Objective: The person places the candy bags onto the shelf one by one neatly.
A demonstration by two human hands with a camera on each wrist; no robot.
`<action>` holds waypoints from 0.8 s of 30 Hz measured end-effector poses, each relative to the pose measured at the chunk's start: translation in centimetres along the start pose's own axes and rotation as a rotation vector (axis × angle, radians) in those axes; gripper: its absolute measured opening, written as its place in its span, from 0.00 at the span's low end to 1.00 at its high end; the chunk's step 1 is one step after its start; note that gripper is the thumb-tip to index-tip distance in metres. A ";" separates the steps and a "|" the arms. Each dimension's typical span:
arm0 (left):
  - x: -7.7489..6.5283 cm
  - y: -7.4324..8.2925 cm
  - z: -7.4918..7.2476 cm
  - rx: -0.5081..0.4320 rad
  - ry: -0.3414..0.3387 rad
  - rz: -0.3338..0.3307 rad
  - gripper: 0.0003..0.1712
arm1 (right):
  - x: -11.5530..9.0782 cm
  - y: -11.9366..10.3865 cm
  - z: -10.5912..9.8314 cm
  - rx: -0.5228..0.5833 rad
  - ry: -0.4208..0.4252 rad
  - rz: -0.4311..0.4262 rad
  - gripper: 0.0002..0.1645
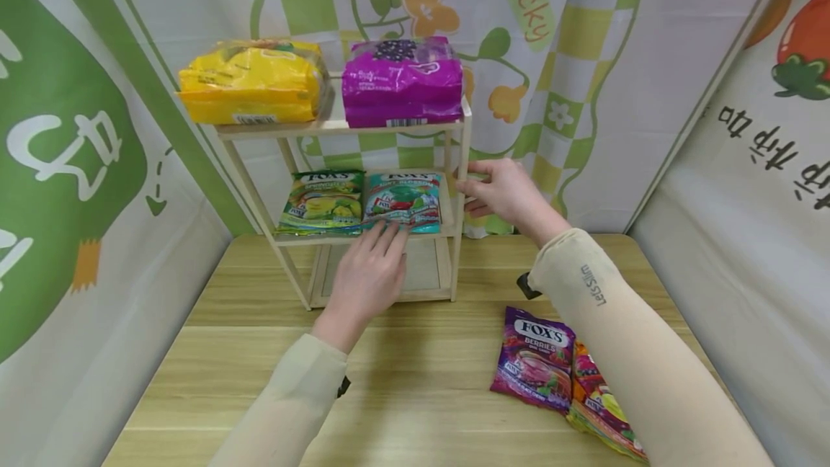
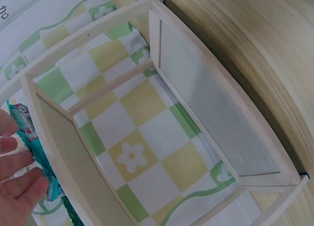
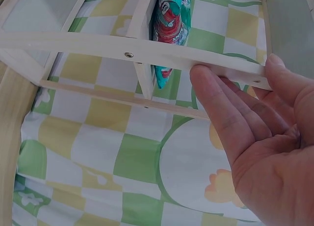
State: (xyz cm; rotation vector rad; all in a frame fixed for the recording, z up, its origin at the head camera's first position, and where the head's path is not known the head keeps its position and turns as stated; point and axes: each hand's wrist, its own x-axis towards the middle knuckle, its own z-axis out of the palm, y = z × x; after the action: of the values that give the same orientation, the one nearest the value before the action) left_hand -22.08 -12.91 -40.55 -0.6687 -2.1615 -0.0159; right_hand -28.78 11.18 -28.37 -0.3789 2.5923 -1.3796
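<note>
A small wooden shelf rack [image 1: 457,265] stands at the back of the table. On its middle shelf lie a green candy bag [image 1: 324,200] and a teal mint candy bag [image 1: 403,200], side by side. My left hand [image 1: 371,269] touches the teal bag's front edge with extended fingertips; the left wrist view shows those fingers [image 2: 22,184] against the bag. At the rack's right front post, my right hand [image 1: 506,192] holds the wood between thumb and fingers. In the right wrist view, the right hand's fingers [image 3: 221,108] meet the post's edge.
A yellow bag [image 1: 253,85] and a purple bag [image 1: 403,89] sit on the top shelf. On the table at right lie a purple berries candy bag [image 1: 534,359] and an orange candy bag [image 1: 599,402], partly under the right forearm. Printed curtains [image 1: 603,164] enclose the table.
</note>
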 end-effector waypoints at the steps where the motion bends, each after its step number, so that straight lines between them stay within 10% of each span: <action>1: -0.1 0.0 -0.1 -0.007 0.002 0.000 0.23 | 0.0 0.0 0.0 0.001 0.000 0.000 0.36; 24: -1.6 0.0 -1.0 -0.099 0.022 -0.016 0.16 | 0.0 0.7 0.0 -0.027 -0.018 -0.016 0.35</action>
State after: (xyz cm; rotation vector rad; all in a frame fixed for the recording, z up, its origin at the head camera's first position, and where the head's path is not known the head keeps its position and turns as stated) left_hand -20.53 -13.90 -41.11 -0.7041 -2.1560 -0.1391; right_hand -28.84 11.55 -29.01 -0.4149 2.6008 -1.3413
